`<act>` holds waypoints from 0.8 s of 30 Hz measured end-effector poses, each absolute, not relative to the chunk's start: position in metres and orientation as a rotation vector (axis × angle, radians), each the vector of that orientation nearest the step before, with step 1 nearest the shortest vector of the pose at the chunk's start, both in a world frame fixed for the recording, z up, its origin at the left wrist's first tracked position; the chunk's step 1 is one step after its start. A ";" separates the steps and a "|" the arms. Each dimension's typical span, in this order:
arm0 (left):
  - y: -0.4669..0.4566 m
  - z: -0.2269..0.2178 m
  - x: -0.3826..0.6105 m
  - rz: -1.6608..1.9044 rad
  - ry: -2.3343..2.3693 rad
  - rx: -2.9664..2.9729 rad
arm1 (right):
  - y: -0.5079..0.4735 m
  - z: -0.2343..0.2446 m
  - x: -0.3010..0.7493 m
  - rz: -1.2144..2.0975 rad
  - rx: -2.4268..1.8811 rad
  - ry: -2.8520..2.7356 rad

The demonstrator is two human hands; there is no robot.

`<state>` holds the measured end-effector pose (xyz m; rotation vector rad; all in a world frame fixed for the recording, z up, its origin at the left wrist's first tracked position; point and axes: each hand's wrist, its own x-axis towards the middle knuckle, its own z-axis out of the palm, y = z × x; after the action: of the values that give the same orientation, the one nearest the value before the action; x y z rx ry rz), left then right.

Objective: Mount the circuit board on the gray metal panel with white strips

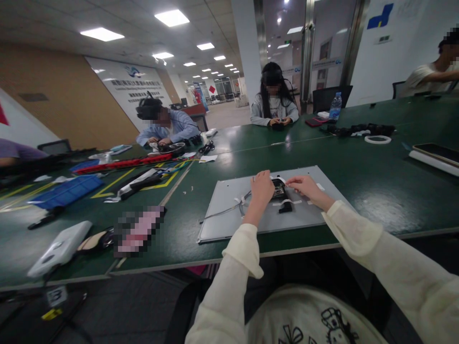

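Right in the middle of the grey panel (229, 191), both hands are bunched around a small black module (279, 193) that sits on it. The left hand (261, 188) is curled over, knuckles up, fingers resting on the module's left edge. It blocks the view there, so I honestly can't tell if it's gripping anything. The right hand (304, 186) comes in from the other side with its fingers drawn together at the module's top corner, looks like on a bit of white tape, but it's too small to be sure. More white tape strips (292, 202) lie across the panel just below the module, and a thin grey cable (224, 211) trails off left toward the panel's edge.

The panel lies flat on a green table (358, 157), near the front edge. Further out there's a white tape roll (377, 139), a water bottle (335, 106), and a tablet-ish slab (435, 153) on the right. Off to the left are a blue tray (68, 191), a long red bar (125, 164) and a white device (59, 248). Other people sit at the far side, busy with their own stuff.
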<state>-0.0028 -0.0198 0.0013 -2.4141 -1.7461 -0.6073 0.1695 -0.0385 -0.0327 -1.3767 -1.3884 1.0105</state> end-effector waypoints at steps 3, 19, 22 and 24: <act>-0.013 -0.004 -0.004 -0.540 -1.697 -2.537 | -0.037 -0.037 0.171 0.993 -1.386 -1.417; -0.008 -0.007 -0.005 -0.226 -1.721 -2.601 | -0.042 -0.038 0.165 0.671 -1.519 -1.589; -0.009 -0.005 -0.004 -0.208 -1.729 -2.585 | -0.041 -0.038 0.166 0.586 -1.544 -1.666; -0.010 -0.005 -0.003 -0.197 -1.741 -2.567 | -0.040 -0.038 0.165 0.503 -1.562 -1.745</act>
<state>-0.0028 -0.0099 -0.0051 -2.5668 -1.7410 -0.1971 0.1654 -0.0399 -0.0384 -1.5620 -1.7451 0.5030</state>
